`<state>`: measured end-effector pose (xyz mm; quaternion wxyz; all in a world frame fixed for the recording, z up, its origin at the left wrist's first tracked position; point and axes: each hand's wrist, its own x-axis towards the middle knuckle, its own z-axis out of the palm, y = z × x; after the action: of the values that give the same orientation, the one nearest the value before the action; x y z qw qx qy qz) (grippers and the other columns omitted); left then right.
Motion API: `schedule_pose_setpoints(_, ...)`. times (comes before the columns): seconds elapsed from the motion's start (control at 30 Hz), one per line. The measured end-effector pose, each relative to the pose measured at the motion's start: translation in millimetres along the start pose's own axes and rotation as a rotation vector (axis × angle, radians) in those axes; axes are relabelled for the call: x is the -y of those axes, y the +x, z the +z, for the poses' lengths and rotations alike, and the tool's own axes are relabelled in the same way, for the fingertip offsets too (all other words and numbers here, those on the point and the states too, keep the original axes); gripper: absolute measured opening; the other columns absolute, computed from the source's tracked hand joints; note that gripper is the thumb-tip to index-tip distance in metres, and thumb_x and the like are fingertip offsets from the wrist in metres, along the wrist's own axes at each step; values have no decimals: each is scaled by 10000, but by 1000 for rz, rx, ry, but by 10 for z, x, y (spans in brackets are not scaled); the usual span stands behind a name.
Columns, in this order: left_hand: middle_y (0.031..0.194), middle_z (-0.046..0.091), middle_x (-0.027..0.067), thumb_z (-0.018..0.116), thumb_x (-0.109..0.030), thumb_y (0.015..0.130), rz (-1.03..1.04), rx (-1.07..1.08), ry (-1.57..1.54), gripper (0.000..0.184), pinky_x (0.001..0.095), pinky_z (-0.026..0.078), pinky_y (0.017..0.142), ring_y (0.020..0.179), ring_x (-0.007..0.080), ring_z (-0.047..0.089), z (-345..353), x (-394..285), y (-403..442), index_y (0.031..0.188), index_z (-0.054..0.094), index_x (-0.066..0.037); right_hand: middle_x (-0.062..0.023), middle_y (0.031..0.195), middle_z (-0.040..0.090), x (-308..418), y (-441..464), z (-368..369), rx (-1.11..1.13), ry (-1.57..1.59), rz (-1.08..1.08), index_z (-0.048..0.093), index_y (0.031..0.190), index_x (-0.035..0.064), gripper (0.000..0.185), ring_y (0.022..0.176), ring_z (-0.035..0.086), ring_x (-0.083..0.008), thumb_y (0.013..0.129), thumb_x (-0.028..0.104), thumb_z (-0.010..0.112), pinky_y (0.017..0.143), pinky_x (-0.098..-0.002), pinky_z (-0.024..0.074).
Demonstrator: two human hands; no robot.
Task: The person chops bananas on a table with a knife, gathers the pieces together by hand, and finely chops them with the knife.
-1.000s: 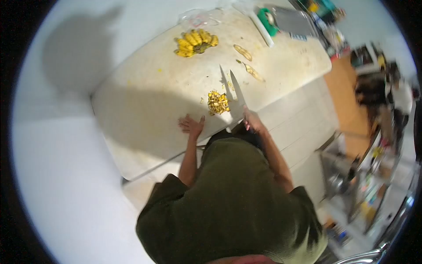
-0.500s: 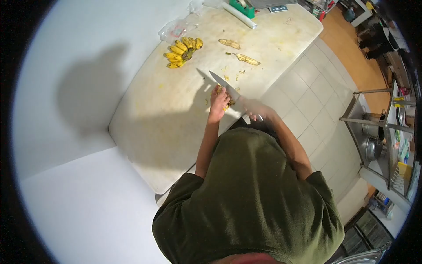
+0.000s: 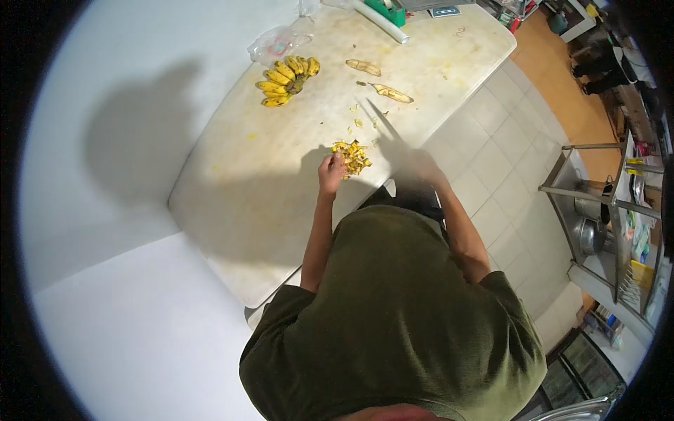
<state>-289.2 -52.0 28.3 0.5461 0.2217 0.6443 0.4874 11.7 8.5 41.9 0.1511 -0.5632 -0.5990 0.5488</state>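
Note:
My right hand (image 3: pixel 423 167), smeared by motion, grips a long kitchen knife (image 3: pixel 385 125). Its blade is raised off the table and points up and to the left, right of a pile of chopped yellow banana pieces (image 3: pixel 356 158); whether they are peel or fruit I cannot tell. At the left edge of that pile rests my left hand (image 3: pixel 331 174), fingers loosely bent and touching the pieces. Small scraps (image 3: pixel 358 123) lie just beyond. Farther off are two banana peels, one (image 3: pixel 364 67) behind the other (image 3: pixel 393 93). A bunch of small bananas (image 3: pixel 284 82) sits to the left.
The pale worktable (image 3: pixel 246 210) runs along a white wall. At its far end are a clear plastic bag (image 3: pixel 281 45), a white roll (image 3: pixel 381 21) and a green tape dispenser (image 3: pixel 386 10). A metal rack (image 3: pixel 590 189) with pots stands right. Another person (image 3: pixel 611 67) is at the far right.
The knife has lifted and swung rightward, away from the pieces. My left hand has shifted slightly left and loosened, and the chopped pile now shows beside it.

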Motion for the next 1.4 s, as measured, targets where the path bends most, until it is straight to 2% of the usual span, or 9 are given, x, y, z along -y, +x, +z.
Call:
schedule_pose_setpoints(0.13, 956, 669, 65, 587, -236, 984, 190, 56, 201, 307, 246, 490, 776, 844, 115, 614, -41, 58, -12, 1115, 617, 39, -271, 853, 665, -413, 39, -45, -347, -339, -92, 656, 969, -8, 582, 855, 636, -471, 920, 554, 515, 756, -498, 501)
schedule_pose_setpoints(0.3, 1013, 678, 111, 591, -220, 978, 368, -52, 241, 298, 286, 481, 868, 969, 168, 630, -133, 117, -23, 1116, 626, 42, -265, 872, 672, -434, -87, -13, -286, -388, 92, 650, 994, 12, 502, 855, 650, -452, 932, 497, 531, 747, -498, 512)
schedule_pose_setpoints(0.5, 1306, 525, 268, 602, -323, 937, 488, -553, 865, 481, 474, 365, 1055, 1270, 384, 461, -538, 505, 91, 1277, 538, 12, -256, 860, 675, -395, -65, 249, -139, -415, 8, 620, 1054, 23, 483, 846, 657, -446, 942, 481, 518, 741, -509, 519)
schedule_pose_setpoints(0.53, 1434, 383, 292, 597, -424, 918, 269, -552, 894, 658, 517, 285, 1106, 1359, 428, 333, -611, 553, 87, 1376, 435, 20, -255, 857, 676, -335, -40, 250, -103, -432, -19, 615, 1064, 24, 482, 844, 658, -445, 944, 481, 515, 741, -510, 520)
schedule_pose_setpoints(0.73, 1563, 87, 296, 475, -635, 904, -34, -360, 1217, 952, 607, 75, 1140, 1463, 430, 24, -377, 782, 220, 1496, 165, 43, -247, 841, 678, -24, 68, 31, -73, -535, -33, 581, 1122, 32, 485, 832, 663, -439, 954, 478, 494, 736, -521, 525)
schedule_pose_setpoints(0.8, 1578, -6, 283, 435, -661, 907, -78, -161, 1078, 1010, 615, -13, 1134, 1468, 418, -75, -63, 488, 129, 1512, 47, 48, -245, 836, 678, 14, 144, -52, -118, -561, 0, 570, 1142, 35, 486, 829, 665, -437, 958, 477, 487, 734, -524, 527)
schedule_pose_setpoints(1.0, 1574, 43, 286, 498, -615, 904, 105, -54, 834, 1019, 584, 16, 1150, 1467, 424, -11, 375, 445, 125, 1504, 39, 69, -218, 931, 686, 10, 494, -19, -141, -514, -89, 581, 1161, 71, 455, 889, 661, -420, 957, 468, 500, 779, -509, 524)
schedule_pose_setpoints(1.1, 1585, 26, 256, 479, -701, 879, 186, -94, 781, 1056, 538, 35, 1169, 1479, 379, -18, 194, 360, 149, 1520, 70, 33, -199, 954, 688, -382, 751, 164, -54, -609, -239, 584, 1152, 84, 437, 908, 659, -409, 950, 466, 514, 797, -497, 524)
schedule_pose_setpoints(1.4, 1579, 72, 263, 524, -717, 842, 160, -64, 1169, 1105, 527, 48, 1175, 1477, 392, 22, -4, 163, 199, 1520, 76, 32, -207, 902, 672, 47, 332, -236, 172, -745, -155, 562, 1054, 73, 399, 867, 657, -395, 948, 457, 526, 750, -496, 518)
